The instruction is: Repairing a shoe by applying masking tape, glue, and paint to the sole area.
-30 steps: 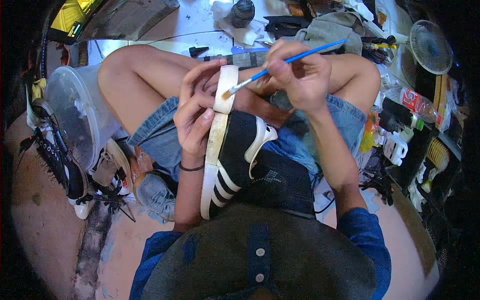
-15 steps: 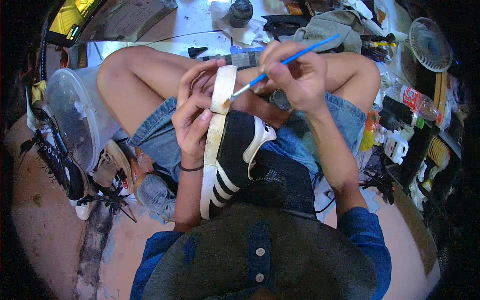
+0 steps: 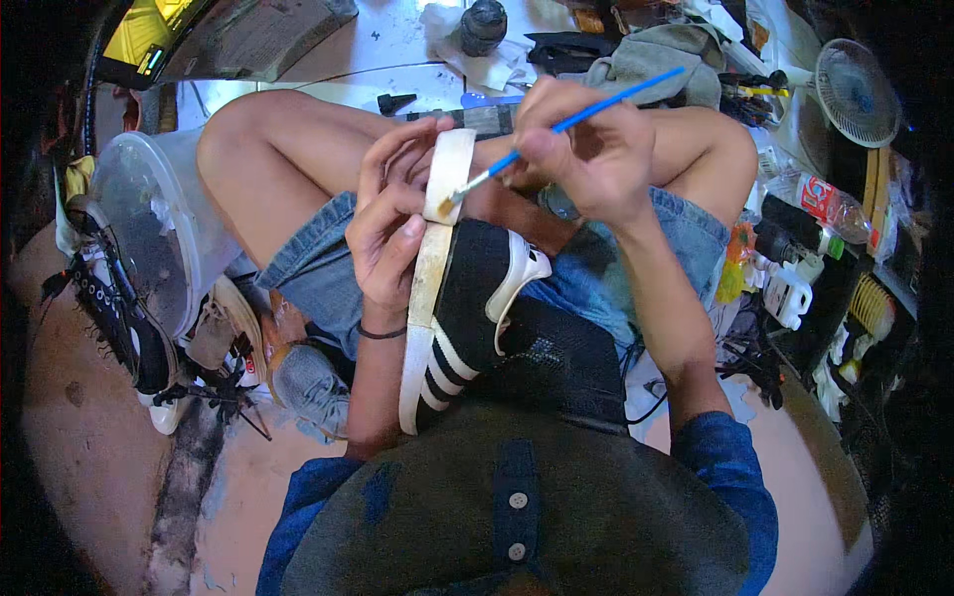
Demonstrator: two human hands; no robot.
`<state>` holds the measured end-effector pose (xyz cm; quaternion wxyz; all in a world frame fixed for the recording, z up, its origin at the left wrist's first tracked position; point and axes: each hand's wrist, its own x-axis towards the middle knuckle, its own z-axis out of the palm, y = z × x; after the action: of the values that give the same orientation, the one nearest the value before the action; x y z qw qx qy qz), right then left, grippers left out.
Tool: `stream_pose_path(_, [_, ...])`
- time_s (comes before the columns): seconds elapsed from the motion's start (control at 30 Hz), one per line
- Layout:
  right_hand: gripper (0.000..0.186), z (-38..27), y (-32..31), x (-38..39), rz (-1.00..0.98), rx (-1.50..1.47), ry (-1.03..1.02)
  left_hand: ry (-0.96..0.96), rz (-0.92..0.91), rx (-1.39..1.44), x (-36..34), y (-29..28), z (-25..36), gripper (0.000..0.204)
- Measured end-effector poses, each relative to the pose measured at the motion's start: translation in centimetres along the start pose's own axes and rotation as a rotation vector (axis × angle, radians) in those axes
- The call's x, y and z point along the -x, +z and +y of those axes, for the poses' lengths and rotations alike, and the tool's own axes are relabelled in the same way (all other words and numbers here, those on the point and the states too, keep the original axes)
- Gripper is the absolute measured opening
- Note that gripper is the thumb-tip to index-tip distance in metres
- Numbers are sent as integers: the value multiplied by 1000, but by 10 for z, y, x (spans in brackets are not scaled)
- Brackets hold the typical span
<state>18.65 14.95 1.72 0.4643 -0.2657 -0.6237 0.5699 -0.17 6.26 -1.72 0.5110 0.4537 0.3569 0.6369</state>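
A black sneaker (image 3: 477, 273) with white stripes lies on its side across my lap, heel toward the right. Along its edge the bared sole side (image 3: 430, 260) is yellowish and stained. A white sole strip (image 3: 455, 159) is peeled up from there and bends away at the far end. My left hand (image 3: 383, 243) is closed on this strip, thumb at its lower end. Pinched in my right hand (image 3: 596, 154) is a thin blue paintbrush (image 3: 586, 117), slanting down to the left. Its tan bristles touch the strip's lower part.
Left stand a clear plastic tub (image 3: 149, 228), a black lace-up shoe (image 3: 119, 318) and a grey shoe (image 3: 310, 387). A dark jar (image 3: 483, 28) sits ahead on the tiles near a grey cloth (image 3: 661, 60). Bottles (image 3: 790, 298), a scrubbing brush (image 3: 873, 303) and a small fan (image 3: 857, 89) crowd the right.
The brush tip has shifted slightly left, farther onto the strip's face. My right hand moved a little with it; my left hand keeps its hold.
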Motion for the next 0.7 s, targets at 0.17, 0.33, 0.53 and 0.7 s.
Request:
stream_pose_path(0.17, [15, 21, -7, -10, 65, -115, 134, 16, 3, 12, -1, 2, -3, 32])
stream_pose_path(0.33, [13, 25, -13, -9, 123, -64, 155, -1, 10, 20, 2, 0, -2, 31])
stream_pose_path(0.53, [16, -1, 3, -6, 35, 44, -63, -4, 6, -2, 0, 1, 2, 31])
stream_pose_path(0.7, [13, 10, -3, -11, 112, -97, 145, 4, 21, 20, 0, 2, 0, 31])
